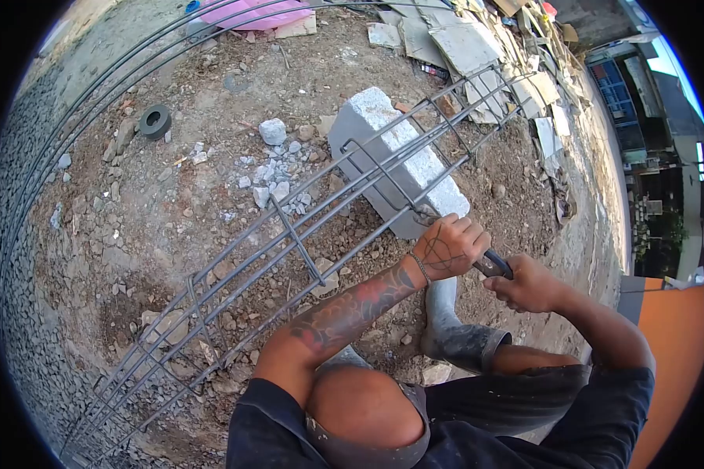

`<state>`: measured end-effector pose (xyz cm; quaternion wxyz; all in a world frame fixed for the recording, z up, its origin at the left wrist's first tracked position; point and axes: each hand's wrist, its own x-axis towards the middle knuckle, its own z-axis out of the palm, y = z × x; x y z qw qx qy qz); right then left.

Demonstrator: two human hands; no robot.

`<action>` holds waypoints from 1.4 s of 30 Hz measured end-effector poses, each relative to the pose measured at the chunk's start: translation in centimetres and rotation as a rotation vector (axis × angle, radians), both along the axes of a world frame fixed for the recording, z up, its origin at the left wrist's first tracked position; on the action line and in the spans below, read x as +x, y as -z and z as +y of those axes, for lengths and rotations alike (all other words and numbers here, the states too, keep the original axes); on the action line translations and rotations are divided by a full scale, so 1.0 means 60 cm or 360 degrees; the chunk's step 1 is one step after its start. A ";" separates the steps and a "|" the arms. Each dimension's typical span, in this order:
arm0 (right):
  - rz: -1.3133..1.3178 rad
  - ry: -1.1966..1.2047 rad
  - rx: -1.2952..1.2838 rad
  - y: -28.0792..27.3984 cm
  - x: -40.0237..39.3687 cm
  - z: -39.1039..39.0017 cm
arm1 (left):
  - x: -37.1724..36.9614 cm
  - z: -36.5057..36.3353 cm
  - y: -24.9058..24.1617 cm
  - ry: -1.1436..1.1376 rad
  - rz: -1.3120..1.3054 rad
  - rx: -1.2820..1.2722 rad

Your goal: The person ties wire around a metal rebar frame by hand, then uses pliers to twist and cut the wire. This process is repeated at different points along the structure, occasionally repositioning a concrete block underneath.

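Note:
A long rebar cage point(289, 234) runs diagonally across the view, with square stirrups around its long bars. It rests over a pale concrete block point(418, 168). My left hand point(452, 246) is closed beside a stirrup corner on the cage's near bar. Its fingers wrap around a dark-handled hand tool point(494, 264) that looks like pincers. The tool's head is mostly hidden by that hand and the bar. My right hand point(522, 285) is closed on the ends of the same tool's handles, to the right of the left hand.
A roll of dark wire or tape point(155, 121) lies on the stony ground. Broken concrete lumps point(274, 176) sit left of the block. Stacked broken boards point(465, 43) and a pink plastic sheet point(254, 12) lie at the far side. Long loose bars point(94, 94) curve along the left.

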<state>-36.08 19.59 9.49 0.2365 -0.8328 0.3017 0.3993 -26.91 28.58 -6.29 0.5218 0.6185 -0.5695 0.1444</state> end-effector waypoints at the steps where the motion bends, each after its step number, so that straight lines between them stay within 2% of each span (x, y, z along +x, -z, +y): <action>1: -0.0114 -0.0561 -0.0480 0.002 0.002 0.009 | 0.002 -0.003 -0.006 0.0001 0.0012 0.0006; 2: -0.0049 -0.0651 -0.0797 0.004 0.005 0.016 | 0.008 -0.005 -0.020 0.0157 0.0148 0.0325; 3: -0.0044 -0.0630 -0.0794 0.006 0.000 0.014 | 0.017 -0.010 -0.035 0.0310 0.0271 0.0638; 4: -0.0098 -0.0838 -0.0933 0.007 0.000 0.006 | 0.032 -0.015 -0.049 0.0412 0.0306 0.0857; 5: -0.0143 -0.1052 -0.1069 0.003 0.004 0.004 | 0.030 -0.019 -0.049 0.0411 0.0303 0.0844; 7: -0.0121 -0.1139 -0.1156 -0.015 0.016 0.016 | 0.020 -0.021 -0.032 0.0308 0.0394 0.0624; 8: -0.0074 -0.0938 -0.0847 -0.042 0.035 0.026 | 0.004 -0.029 -0.010 0.0083 0.0374 0.0159; 9: -0.0024 -0.0723 -0.0547 -0.058 0.042 0.033 | 0.003 -0.026 -0.008 0.0086 0.0362 0.0147; 11: 0.0015 -0.0645 -0.0499 -0.059 0.035 0.039 | -0.003 -0.015 0.002 -0.0066 0.0155 -0.0266; 15: 0.0138 -0.0392 -0.0247 -0.033 0.020 0.029 | 0.000 0.004 0.003 -0.0082 -0.0003 -0.0206; 16: -0.0034 -0.0871 -0.0945 -0.007 0.000 0.018 | 0.000 0.011 -0.008 -0.0001 0.0190 -0.0106; 17: -0.0204 -0.1065 -0.1134 -0.005 -0.004 0.011 | 0.001 0.009 -0.011 0.0022 0.0184 -0.0097; 19: -0.0333 -0.1326 -0.1425 -0.004 -0.002 0.002 | 0.027 -0.012 -0.021 -0.0169 0.0079 -0.0221; 20: -0.0331 -0.1343 -0.1430 -0.010 -0.001 0.003 | 0.030 -0.011 -0.024 -0.0063 0.0226 -0.0071; 21: -0.0421 -0.1390 -0.1483 -0.016 0.001 0.004 | 0.031 -0.009 -0.025 -0.0078 0.0226 -0.0082; 23: -0.0525 -0.1440 -0.1548 -0.024 -0.004 0.004 | 0.030 0.001 -0.028 0.0148 0.0260 0.0201; 25: -0.0871 -0.1436 -0.1461 -0.033 -0.020 -0.006 | 0.014 0.012 -0.043 0.0063 0.0309 0.0169; 27: -0.0881 -0.1359 -0.1371 -0.034 -0.038 -0.025 | 0.000 0.024 -0.063 0.0078 0.0397 0.0174; 28: -0.0917 -0.1365 -0.1197 -0.033 -0.049 -0.034 | -0.006 0.033 -0.070 0.0251 0.0528 0.0227; 29: -0.0959 -0.1364 -0.1031 -0.032 -0.058 -0.045 | -0.017 0.036 -0.062 0.0262 0.0514 0.0229; 30: -0.0879 -0.1452 -0.0894 -0.035 -0.065 -0.059 | -0.029 0.037 -0.053 0.0527 0.0842 0.0375; 31: -0.0892 -0.1451 -0.0924 -0.032 -0.067 -0.069 | -0.037 0.031 -0.046 0.0786 0.1161 0.0511; 33: -0.1097 -0.1748 -0.0690 -0.014 -0.074 -0.087 | -0.033 0.044 -0.043 0.0890 0.1277 0.0619; 35: -0.1180 -0.1634 -0.0592 0.002 -0.069 -0.085 | -0.034 0.062 -0.031 0.1004 0.1400 0.0782; 37: -0.1181 -0.1762 -0.0467 0.008 -0.057 -0.080 | -0.033 0.071 -0.017 0.0865 0.1507 0.0607; 38: -0.1208 -0.1749 -0.0429 0.023 -0.060 -0.084 | -0.028 0.078 -0.019 0.0690 0.1421 0.0687; 39: -0.1235 -0.1733 -0.0421 0.034 -0.064 -0.090 | -0.024 0.084 -0.016 0.0680 0.1408 0.0714; 41: -0.1110 -0.1764 -0.0262 0.056 -0.070 -0.100 | -0.013 0.091 -0.017 0.0265 0.1293 0.0662; 42: -0.1034 -0.1733 -0.0239 0.071 -0.078 -0.111 | -0.004 0.095 -0.026 0.0261 0.1414 0.0740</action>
